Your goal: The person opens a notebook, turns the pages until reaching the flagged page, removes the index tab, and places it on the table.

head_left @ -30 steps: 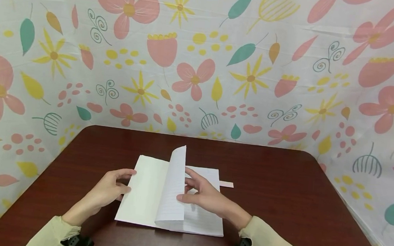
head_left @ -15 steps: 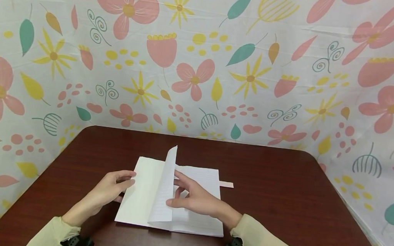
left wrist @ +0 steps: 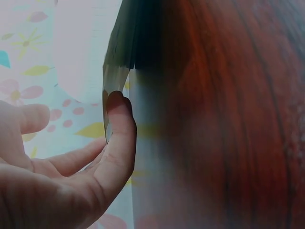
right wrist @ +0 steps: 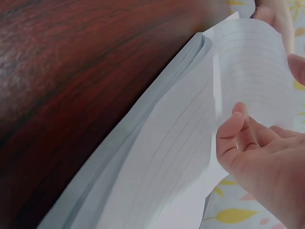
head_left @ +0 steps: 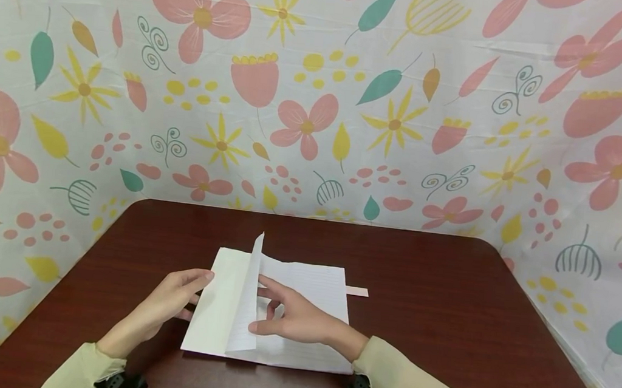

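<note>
An open notebook (head_left: pixel 310 279) with lined paper lies on the table. One lined page (head_left: pixel 246 311) stands up between its halves. My right hand (head_left: pixel 301 318) holds this page near its free edge, with the thumb on one side and the fingers on the other. In the right wrist view, the curled fingers (right wrist: pixel 233 131) lie against the paper. My left hand (head_left: pixel 171 296) is at the notebook's left edge, thumb above it. In the left wrist view, a fingertip (left wrist: pixel 118 102) touches the underside of the cover (left wrist: pixel 116 71), and the thumb (left wrist: pixel 35 118) looks apart from it.
The dark brown wooden table (head_left: pixel 445 302) has rounded far corners. A pale pink strip (head_left: pixel 357 291) sticks out from the notebook's right side. Behind the table hangs a white cloth (head_left: pixel 316 121) with a floral print. Both wrists carry black straps.
My right hand has moved left with the page, which now stands nearly edge-on and uncovers more of the right half. My left thumb has slid up along the notebook's left edge.
</note>
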Action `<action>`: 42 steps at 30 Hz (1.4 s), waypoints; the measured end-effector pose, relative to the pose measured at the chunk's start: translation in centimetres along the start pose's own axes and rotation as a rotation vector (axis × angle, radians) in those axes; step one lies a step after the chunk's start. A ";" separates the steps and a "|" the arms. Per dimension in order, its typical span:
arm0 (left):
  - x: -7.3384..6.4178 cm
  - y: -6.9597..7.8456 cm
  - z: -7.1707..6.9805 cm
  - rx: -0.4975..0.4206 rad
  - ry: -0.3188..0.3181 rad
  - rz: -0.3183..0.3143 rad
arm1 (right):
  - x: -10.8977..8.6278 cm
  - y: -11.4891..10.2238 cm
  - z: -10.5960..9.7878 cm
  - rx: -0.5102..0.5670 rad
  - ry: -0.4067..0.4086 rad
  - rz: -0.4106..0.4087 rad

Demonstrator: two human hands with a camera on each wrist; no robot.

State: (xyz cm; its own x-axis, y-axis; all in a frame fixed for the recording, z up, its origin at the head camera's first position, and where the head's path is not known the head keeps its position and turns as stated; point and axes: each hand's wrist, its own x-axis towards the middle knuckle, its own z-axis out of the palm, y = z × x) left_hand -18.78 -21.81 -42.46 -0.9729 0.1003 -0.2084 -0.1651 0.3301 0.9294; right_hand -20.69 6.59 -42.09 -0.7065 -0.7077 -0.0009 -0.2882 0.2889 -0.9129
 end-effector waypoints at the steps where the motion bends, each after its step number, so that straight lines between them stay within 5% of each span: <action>1: 0.0 0.0 0.0 -0.007 0.000 0.000 | 0.1 0.1 0.1 -0.005 -0.007 -0.010; 6: -0.1 0.4 0.1 -0.032 0.011 -0.008 | 0.5 0.3 0.3 -0.045 -0.048 -0.044; 13: -0.2 0.6 0.1 -0.035 0.020 -0.028 | 0.5 0.2 0.5 -0.118 -0.073 0.009; 28: -0.1 -0.8 -0.5 0.133 -0.007 0.145 | -1.0 0.0 -0.2 -0.138 -0.049 -0.008; 42: -0.4 -0.3 -0.2 0.188 0.005 0.100 | -3.7 1.2 -2.4 -0.196 0.009 -0.039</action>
State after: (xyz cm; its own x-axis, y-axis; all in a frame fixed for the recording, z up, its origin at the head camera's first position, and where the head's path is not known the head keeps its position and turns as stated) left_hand -18.37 -22.17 -42.60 -0.9838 0.1364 -0.1161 -0.0354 0.4878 0.8722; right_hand -19.97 11.11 -42.25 -0.6978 -0.7153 0.0368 -0.4350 0.3824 -0.8152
